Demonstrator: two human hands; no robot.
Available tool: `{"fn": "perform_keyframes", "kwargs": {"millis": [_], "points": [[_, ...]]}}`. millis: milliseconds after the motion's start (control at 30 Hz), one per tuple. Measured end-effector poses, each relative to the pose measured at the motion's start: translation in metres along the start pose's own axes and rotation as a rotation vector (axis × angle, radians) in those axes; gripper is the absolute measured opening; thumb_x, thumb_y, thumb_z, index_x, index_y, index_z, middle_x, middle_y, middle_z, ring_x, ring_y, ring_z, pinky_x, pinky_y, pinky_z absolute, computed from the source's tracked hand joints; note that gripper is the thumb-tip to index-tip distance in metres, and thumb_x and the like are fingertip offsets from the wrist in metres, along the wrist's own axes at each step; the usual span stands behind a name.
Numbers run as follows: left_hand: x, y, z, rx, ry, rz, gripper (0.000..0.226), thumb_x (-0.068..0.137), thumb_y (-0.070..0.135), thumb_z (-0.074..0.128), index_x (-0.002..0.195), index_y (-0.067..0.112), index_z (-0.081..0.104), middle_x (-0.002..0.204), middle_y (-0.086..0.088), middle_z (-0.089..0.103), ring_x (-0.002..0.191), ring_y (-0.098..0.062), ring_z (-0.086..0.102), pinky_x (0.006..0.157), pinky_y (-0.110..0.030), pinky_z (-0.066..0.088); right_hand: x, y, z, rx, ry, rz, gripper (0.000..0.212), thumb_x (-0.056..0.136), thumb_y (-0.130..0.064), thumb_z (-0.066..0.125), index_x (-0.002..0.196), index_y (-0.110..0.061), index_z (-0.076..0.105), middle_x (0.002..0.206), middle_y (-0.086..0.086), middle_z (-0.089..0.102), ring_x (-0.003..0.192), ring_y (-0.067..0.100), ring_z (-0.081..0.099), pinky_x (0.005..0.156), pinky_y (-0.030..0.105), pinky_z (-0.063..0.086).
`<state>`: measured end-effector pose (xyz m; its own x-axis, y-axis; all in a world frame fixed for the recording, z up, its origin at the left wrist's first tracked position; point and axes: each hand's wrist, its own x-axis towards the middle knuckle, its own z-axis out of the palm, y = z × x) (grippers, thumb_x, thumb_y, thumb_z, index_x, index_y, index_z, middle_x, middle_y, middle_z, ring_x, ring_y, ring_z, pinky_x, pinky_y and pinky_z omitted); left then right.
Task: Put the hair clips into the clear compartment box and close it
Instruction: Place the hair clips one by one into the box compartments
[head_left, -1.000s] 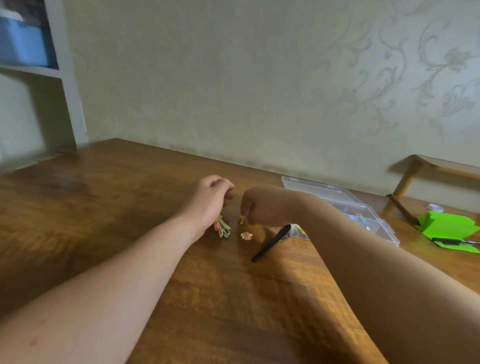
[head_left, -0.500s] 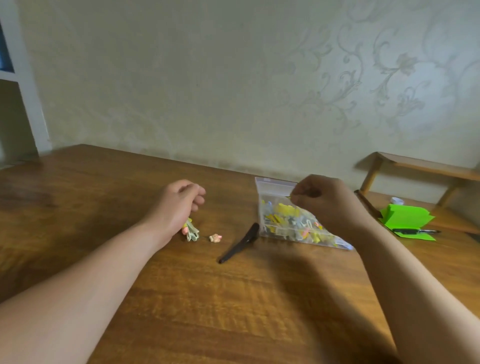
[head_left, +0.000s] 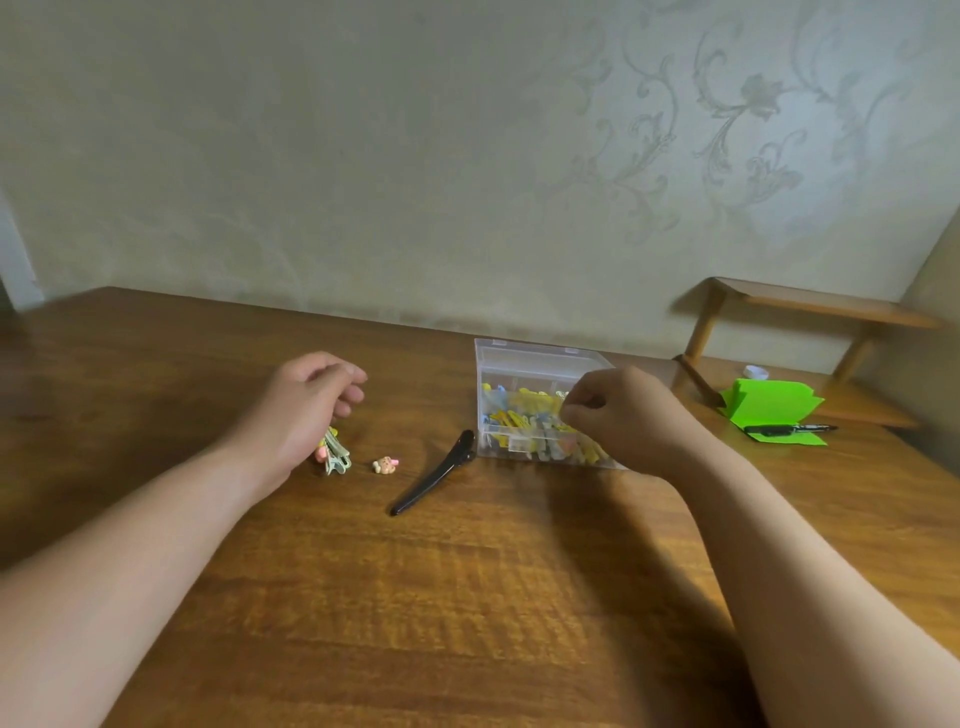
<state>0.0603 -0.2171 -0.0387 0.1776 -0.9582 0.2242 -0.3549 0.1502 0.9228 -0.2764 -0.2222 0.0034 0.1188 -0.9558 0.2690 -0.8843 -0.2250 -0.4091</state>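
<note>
Plastic box (head_left: 519, 364) sits beneath my right hand (head_left: 623, 415), whose grip I cannot tell; left hand (head_left: 301, 410) hangs slack, empty.

One head-worn wide-angle view looks forward and down across the table (head_left: 467, 597) toward the wall (head_left: 363, 156).

A room in a home, with a wooden table set against a papered wall.

The wall (head_left: 467, 156) across the upper half of the frame wears pale wallpaper, with a scrolling floral pattern at upper right. The brown wood-grain table (head_left: 415, 597) fills the lower half. At right centre a small wooden shelf (head_left: 810, 306) stands on legs by the wall, with folded green paper (head_left: 769, 410) and a black pen (head_left: 784, 429) below it. Nearer the middle sits a clear box (head_left: 524, 364) of colourful hair clips (head_left: 519, 415) — household odds and ends.
</note>
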Motion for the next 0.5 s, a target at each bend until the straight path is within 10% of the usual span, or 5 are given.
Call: {"fn": "perform_keyframes", "kwargs": {"millis": [267, 500], "points": [[-0.001, 0.001, 0.002, -0.038, 0.005, -0.006, 0.024, 0.109, 0.025, 0.052, 0.108, 0.021, 0.076, 0.108, -0.004, 0.074, 0.102, -0.022, 0.067, 0.086, -0.038, 0.053, -0.018, -0.076, 0.013, 0.039, -0.006, -0.216, 0.010, 0.100, -0.028, 0.065, 0.100, -0.030, 0.075, 0.098, -0.017, 0.072, 0.089, 0.002, 0.065, 0.073, 0.024, 0.051], [0.001, 0.001, 0.001, -0.079, -0.006, -0.040, 0.022, 0.108, 0.023, 0.053, 0.104, 0.019, 0.074, 0.105, -0.006, 0.072, 0.090, -0.023, 0.063, 0.042, -0.030, 0.041, -0.016, -0.147, 0.055, -0.215, -0.182, -0.352, 0.024, 0.096, -0.038, 0.063, 0.115, -0.032, 0.075, 0.108, -0.006, 0.075, 0.101, 0.022, 0.069, 0.077, 0.033, 0.054]]}}
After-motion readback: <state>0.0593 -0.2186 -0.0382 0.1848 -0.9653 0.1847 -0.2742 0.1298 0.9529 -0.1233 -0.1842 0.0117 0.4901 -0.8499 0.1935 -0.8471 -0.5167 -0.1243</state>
